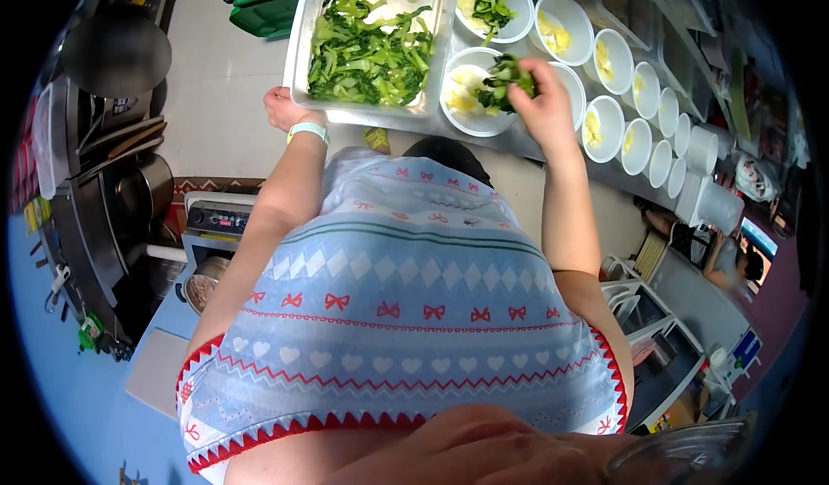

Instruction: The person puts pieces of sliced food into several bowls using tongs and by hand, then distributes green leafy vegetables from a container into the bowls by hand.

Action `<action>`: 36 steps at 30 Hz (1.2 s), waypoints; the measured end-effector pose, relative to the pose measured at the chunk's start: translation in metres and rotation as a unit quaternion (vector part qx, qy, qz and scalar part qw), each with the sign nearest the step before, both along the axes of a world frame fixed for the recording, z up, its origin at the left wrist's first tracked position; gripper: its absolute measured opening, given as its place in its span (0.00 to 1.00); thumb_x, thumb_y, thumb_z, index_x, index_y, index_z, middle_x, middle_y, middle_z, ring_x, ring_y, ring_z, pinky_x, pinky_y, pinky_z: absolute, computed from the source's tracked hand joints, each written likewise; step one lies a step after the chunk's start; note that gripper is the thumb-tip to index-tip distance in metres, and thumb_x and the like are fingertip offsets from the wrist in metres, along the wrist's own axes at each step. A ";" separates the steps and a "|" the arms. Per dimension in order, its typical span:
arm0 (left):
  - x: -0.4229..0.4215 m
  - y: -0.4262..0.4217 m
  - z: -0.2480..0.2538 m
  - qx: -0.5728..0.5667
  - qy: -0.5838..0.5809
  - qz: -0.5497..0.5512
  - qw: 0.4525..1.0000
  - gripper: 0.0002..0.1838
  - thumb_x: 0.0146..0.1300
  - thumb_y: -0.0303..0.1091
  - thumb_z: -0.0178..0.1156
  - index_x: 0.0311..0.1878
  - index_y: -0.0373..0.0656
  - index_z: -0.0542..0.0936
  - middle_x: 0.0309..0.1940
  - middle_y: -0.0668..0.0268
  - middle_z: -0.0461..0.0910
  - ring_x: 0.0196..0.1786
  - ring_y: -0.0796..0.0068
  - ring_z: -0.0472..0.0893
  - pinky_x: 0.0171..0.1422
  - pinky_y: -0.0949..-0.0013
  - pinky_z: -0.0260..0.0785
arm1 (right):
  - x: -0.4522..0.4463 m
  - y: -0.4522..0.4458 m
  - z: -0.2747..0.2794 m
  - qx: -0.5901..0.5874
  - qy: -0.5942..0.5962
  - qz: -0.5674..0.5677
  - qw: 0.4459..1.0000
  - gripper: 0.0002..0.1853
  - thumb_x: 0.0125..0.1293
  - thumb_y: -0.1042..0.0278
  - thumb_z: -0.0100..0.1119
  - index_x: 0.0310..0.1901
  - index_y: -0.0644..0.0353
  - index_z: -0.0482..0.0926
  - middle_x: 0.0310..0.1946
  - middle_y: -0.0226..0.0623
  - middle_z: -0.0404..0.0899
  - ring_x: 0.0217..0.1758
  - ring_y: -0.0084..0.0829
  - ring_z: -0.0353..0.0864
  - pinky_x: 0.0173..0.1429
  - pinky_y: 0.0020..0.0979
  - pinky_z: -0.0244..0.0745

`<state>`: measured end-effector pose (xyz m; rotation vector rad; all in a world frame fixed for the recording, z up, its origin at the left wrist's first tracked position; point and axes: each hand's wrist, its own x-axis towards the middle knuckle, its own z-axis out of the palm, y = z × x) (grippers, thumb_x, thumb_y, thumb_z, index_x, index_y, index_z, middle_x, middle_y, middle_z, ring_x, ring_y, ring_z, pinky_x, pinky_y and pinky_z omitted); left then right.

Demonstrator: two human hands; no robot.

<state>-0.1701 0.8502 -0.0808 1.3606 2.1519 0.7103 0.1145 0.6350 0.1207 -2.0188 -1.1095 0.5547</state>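
Note:
My right hand (546,105) pinches a bunch of cooked leafy greens (501,86) over a white plastic bowl (458,126), which has pale yellow bits in it. At the near left corner of a metal tray (367,112), my left hand (292,110) is closed on the rim, its fingertips partly hidden. Chopped greens (367,62) fill much of the tray, with bare metal showing at its far right. Behind the bowl under my right hand, another bowl (528,29) contains greens beside yellow bits. One more bowl (572,96) is partly covered by my right hand.
Two rows of white bowls (603,150), several with yellow bits, run along the counter to the right. Clear bins (617,6) stand behind them. A green crate (262,14) is at the back left. A cooker with a pot (205,285) stands left; a person (732,265) is far right.

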 end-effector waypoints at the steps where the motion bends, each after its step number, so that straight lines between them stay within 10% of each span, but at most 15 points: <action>1: 0.000 0.000 0.001 -0.001 0.001 -0.002 1.000 0.13 0.67 0.38 0.47 0.46 0.40 0.76 0.46 0.51 0.79 0.53 0.47 0.73 0.63 0.49 0.64 | -0.002 -0.002 -0.001 -0.063 -0.044 0.035 0.996 0.16 0.59 0.70 0.65 0.50 0.61 0.77 0.48 0.43 0.79 0.52 0.42 0.80 0.55 0.35 0.75; 7: -0.008 0.009 -0.025 0.016 0.007 0.001 1.000 0.16 0.55 0.37 0.61 0.46 0.43 0.75 0.48 0.56 0.78 0.54 0.52 0.72 0.62 0.56 0.65 | -0.004 -0.014 -0.036 -0.113 0.044 -0.066 0.990 0.17 0.62 0.67 0.63 0.54 0.55 0.79 0.52 0.48 0.78 0.56 0.48 0.78 0.60 0.42 0.75; 13: -0.003 0.007 -0.005 0.001 0.003 0.021 1.000 0.14 0.67 0.37 0.47 0.47 0.40 0.76 0.47 0.51 0.79 0.55 0.47 0.72 0.63 0.50 0.64 | -0.025 0.003 -0.114 -0.256 -0.148 0.028 0.955 0.14 0.58 0.73 0.60 0.48 0.55 0.80 0.48 0.49 0.77 0.48 0.50 0.80 0.53 0.43 0.76; 19: -0.004 0.006 -0.011 0.005 0.016 0.002 1.000 0.13 0.66 0.37 0.48 0.47 0.41 0.76 0.48 0.52 0.79 0.56 0.47 0.71 0.63 0.50 0.64 | -0.026 -0.006 -0.085 -0.049 -0.038 -0.021 0.998 0.07 0.58 0.76 0.60 0.39 0.59 0.81 0.42 0.43 0.78 0.43 0.46 0.81 0.47 0.42 0.76; 29: -0.002 0.014 -0.010 0.006 -0.024 0.025 0.999 0.15 0.64 0.38 0.48 0.46 0.40 0.77 0.45 0.50 0.80 0.53 0.47 0.74 0.60 0.50 0.66 | 0.024 0.058 -0.085 -0.153 -0.207 -0.118 0.959 0.17 0.65 0.50 0.61 0.43 0.53 0.86 0.46 0.46 0.83 0.49 0.48 0.82 0.53 0.40 0.77; 31: -0.006 0.010 -0.011 0.010 0.001 0.015 1.000 0.15 0.63 0.38 0.49 0.45 0.39 0.77 0.45 0.50 0.80 0.53 0.47 0.74 0.61 0.51 0.66 | 0.028 0.081 -0.083 -0.333 -0.181 -0.133 0.916 0.20 0.60 0.42 0.62 0.38 0.51 0.89 0.43 0.45 0.83 0.47 0.47 0.83 0.52 0.42 0.77; 36: -0.006 0.010 -0.012 0.009 0.007 0.016 1.000 0.14 0.64 0.37 0.49 0.46 0.40 0.77 0.46 0.51 0.80 0.55 0.47 0.73 0.62 0.51 0.65 | 0.039 0.087 -0.105 -0.350 -0.058 -0.163 0.921 0.19 0.59 0.41 0.61 0.36 0.47 0.89 0.42 0.39 0.86 0.46 0.43 0.85 0.51 0.41 0.78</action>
